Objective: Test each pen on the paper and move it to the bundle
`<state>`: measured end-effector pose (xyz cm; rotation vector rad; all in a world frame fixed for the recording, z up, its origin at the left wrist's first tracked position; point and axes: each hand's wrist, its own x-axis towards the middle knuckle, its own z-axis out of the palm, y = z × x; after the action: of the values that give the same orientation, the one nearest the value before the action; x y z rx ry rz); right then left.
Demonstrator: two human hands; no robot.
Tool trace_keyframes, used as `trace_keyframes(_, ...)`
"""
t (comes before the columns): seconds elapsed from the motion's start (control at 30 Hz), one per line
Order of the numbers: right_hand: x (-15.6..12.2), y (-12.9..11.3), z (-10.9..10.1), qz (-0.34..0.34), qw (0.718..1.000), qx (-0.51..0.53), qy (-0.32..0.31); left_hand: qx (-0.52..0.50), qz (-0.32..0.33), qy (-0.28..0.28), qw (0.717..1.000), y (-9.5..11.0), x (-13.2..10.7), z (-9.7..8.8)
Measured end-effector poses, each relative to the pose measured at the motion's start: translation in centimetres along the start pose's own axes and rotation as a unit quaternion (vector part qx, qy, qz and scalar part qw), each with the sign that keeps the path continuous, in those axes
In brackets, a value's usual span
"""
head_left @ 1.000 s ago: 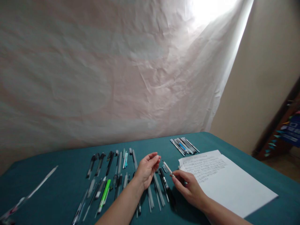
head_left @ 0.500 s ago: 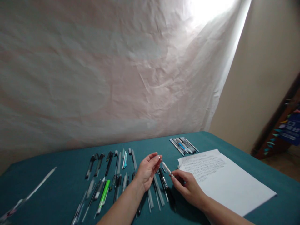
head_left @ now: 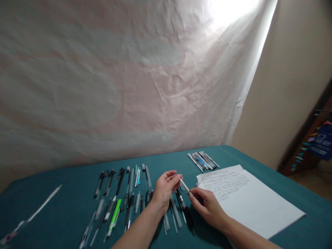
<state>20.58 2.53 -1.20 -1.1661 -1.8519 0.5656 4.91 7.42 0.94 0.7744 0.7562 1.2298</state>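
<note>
Between my two hands is a slim white pen [head_left: 184, 185], held tilted above the table. My left hand [head_left: 166, 190] pinches its upper end, and the fingertips cover that tip. At the lower end, my right hand [head_left: 206, 204] grips the pen between thumb and fingers, close to the left edge of the written paper sheets [head_left: 259, 207]. Under and beside my left hand lie clear pen barrels [head_left: 176, 212] and a black pen [head_left: 180, 199]. A bright green pen [head_left: 114, 218] lies further left among several dark and clear pens.
A neat row of pens and refills [head_left: 203, 161] lies at the back right of the green-covered table [head_left: 64, 214]. A long pale strip [head_left: 45, 203] rests at the far left. Behind the table hangs a pale creased sheet [head_left: 145, 86].
My left fingers have shifted slightly right and closed further over the pen's upper end, hiding its tip. The right hand stays nearly still.
</note>
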Motion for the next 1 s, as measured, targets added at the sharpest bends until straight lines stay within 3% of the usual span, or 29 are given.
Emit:
trace_keyframes(0.5,0.0,1.1,0.4,0.016,0.999,-0.004,0.047,0.012,0.02,-0.004,1.0,-0.8,-0.3,0.2)
trace_keyframes(0.8,-0.1,0.9,0.2,0.024,1.0,0.017,0.007,0.026,0.032,-0.01,0.999,-1.1,-0.5,0.3)
trace_keyframes(1.0,-0.2,1.0,0.4,0.022,0.998,0.016,0.049,0.023,0.039,-0.016,0.999,-1.3,-0.4,0.1)
